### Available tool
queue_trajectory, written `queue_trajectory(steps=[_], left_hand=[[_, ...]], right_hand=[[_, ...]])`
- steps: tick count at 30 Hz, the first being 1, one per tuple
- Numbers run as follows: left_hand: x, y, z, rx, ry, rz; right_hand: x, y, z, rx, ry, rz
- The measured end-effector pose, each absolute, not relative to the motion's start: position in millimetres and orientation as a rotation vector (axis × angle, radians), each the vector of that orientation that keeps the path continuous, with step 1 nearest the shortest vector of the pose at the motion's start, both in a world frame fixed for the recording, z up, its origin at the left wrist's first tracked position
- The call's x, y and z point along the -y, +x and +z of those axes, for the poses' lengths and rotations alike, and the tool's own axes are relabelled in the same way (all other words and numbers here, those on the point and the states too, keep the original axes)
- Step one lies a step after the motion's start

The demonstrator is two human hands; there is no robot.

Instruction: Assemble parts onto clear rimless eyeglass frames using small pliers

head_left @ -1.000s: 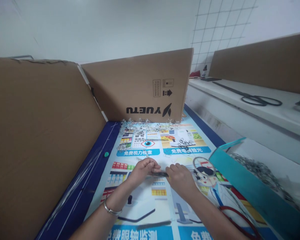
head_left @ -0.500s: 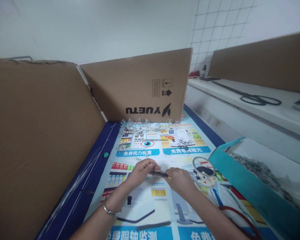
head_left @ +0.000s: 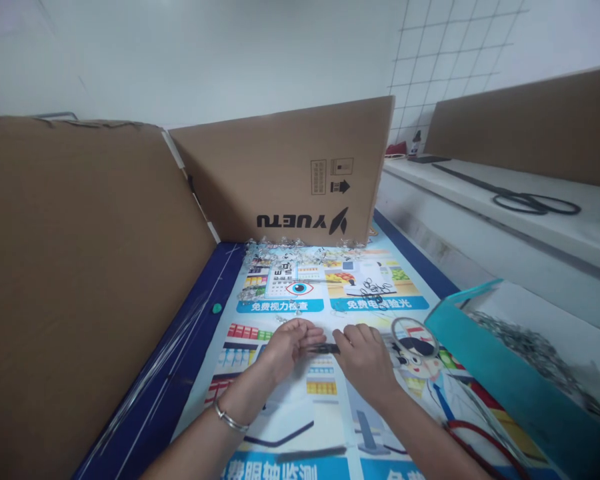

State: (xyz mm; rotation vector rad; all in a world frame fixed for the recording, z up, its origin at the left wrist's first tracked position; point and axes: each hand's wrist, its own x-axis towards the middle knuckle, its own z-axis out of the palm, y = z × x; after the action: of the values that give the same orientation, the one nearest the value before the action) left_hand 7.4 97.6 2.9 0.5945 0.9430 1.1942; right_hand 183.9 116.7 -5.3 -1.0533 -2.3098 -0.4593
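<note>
My right hand [head_left: 364,357] is closed around a slim dark tool [head_left: 326,348], which looks like small pliers. Its narrow end points left, at the fingers of my left hand [head_left: 291,345]. Those fingers are curled, thumb against forefinger; what they pinch is too small to make out. Both hands are above a printed mat [head_left: 325,427] with shop and eye-chart pictures. Beyond them lie a small heap of dark wire-like rings [head_left: 375,292] and many clear and silvery pieces [head_left: 300,253].
At the right stands a teal box [head_left: 505,360] filled with tangled metal pieces [head_left: 530,347]. Near it are a clear ring-shaped roll [head_left: 415,335] and a red-handled tool [head_left: 485,443]. Cardboard panels [head_left: 260,167] wall the back and left. Large scissors [head_left: 520,197] lie on a white ledge.
My right hand has turned, and its knuckles now sit higher. The yellow part of the tool no longer shows. The fingers of my left hand have shifted slightly, and the view has moved a little left.
</note>
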Motion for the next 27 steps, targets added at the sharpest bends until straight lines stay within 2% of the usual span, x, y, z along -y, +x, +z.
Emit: queue_trajectory(steps=[7, 27], left_hand=[[-94, 14, 7, -0.939, 0.523, 1.215], [-90, 22, 7, -0.983, 0.565, 1.206]], right_hand=[[-109, 183, -6, 2.307, -0.95, -0.617], [-108, 180, -7, 2.341, -0.911, -0.553]])
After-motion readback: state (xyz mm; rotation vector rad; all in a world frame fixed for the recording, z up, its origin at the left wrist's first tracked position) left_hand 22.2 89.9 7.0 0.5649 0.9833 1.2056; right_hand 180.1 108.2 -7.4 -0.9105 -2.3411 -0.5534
